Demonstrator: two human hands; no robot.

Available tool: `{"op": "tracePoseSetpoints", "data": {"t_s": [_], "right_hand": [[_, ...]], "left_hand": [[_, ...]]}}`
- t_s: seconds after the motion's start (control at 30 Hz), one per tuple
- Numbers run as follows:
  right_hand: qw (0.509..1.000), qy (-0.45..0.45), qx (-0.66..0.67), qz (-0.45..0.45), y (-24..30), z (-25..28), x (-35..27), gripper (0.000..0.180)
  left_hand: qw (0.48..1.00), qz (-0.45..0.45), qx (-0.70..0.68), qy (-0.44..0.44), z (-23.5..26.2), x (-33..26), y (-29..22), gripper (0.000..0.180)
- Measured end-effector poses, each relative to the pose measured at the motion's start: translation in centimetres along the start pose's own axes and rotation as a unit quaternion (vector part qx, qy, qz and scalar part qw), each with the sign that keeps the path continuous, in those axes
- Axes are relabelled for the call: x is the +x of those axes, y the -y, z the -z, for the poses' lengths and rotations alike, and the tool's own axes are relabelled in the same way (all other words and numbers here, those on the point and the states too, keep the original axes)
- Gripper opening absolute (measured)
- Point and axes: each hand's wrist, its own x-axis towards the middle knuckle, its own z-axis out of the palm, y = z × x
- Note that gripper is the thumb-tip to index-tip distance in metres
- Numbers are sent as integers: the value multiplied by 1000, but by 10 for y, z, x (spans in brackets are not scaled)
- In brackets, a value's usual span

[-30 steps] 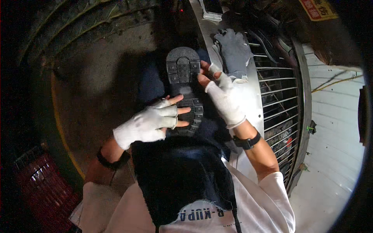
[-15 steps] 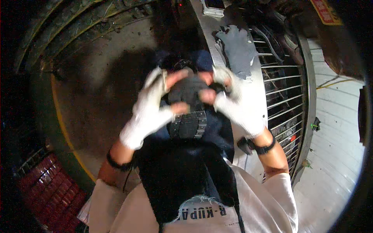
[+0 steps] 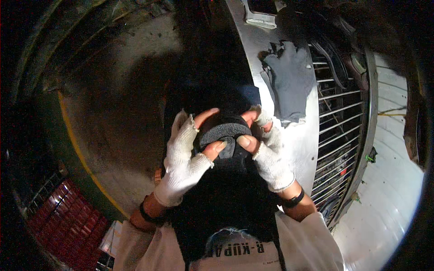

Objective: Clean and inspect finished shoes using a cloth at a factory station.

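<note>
A black rubber shoe sole is between my hands above my dark apron, its grainy rounded end curving up toward me. My left hand, in a white knit glove with bare fingertips, grips its left side, thumb on the near face and fingers over the far edge. On the right side my right hand, gloved the same way, pinches it likewise. The two thumbs are close together near the middle. The rest of the sole is lost against the dark apron.
To my right runs a pale metal worktop with a worn grey glove on it. Beyond lies a metal bar grille. A light-coloured frame stands at the far end. Dark red stacked items are at lower left.
Both hands have drawn nearer to me and closer together on the sole. The sole has tilted: its treaded face showed before, and now its curved end edge does.
</note>
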Motion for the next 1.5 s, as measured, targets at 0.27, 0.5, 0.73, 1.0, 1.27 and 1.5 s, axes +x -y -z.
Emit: {"op": "tracePoseSetpoints", "data": {"t_s": [0.27,0.5,0.73,1.0,1.27,1.5], "right_hand": [[995,63,52,-52,8,7,33,46],[973,68,-181,126,-17,14,47,54],[956,118,-210,165,59,19,-70,77],[903,67,424,13,83,1,-139,89],[922,84,369,-84,8,-3,-157,67],[998,63,2,-4,-6,-25,-145,31]], "left_hand": [[1000,-3,8,7,19,26,-12,53],[991,-82,-40,103,23,36,23,67],[960,-104,-243,87,5,-46,10,125],[956,-294,5,-4,7,-72,-32,95],[895,-266,-165,-319,26,-64,-41,91],[769,121,-618,114,-2,-70,31,102]]}}
